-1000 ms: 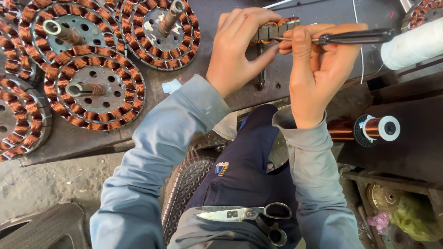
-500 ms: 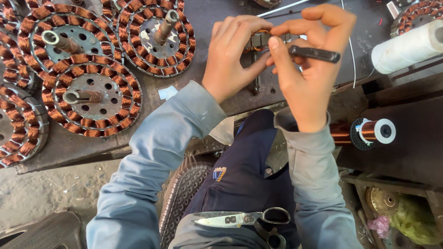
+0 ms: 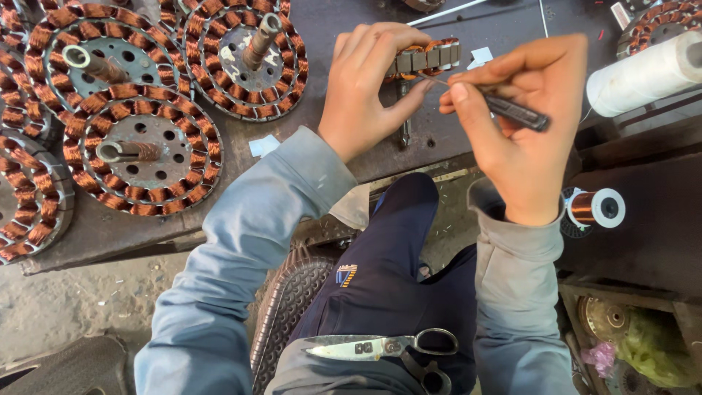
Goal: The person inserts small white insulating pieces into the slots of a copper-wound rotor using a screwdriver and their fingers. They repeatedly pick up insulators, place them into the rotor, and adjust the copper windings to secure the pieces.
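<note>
Big dark workbench [image 3: 468,29] runs across the far side, with a bunch of copper-wound stators [image 3: 139,146] piled up on the far left. Left hand [image 3: 365,88] is curled around a small stator [image 3: 424,57] at the far middle, propping it on edge on the bench. Right hand [image 3: 523,121] pinches a thin dark tool [image 3: 512,111], tip at the windings. White thread roll [image 3: 643,73] far right, small copper wire spool [image 3: 596,208] right, scissors [image 3: 380,346] on the lap nearby.

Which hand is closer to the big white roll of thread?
The right hand. It sits just left of the white thread roll, holding a thin dark tool. The left hand is farther left, gripping a copper-wound stator.
</note>
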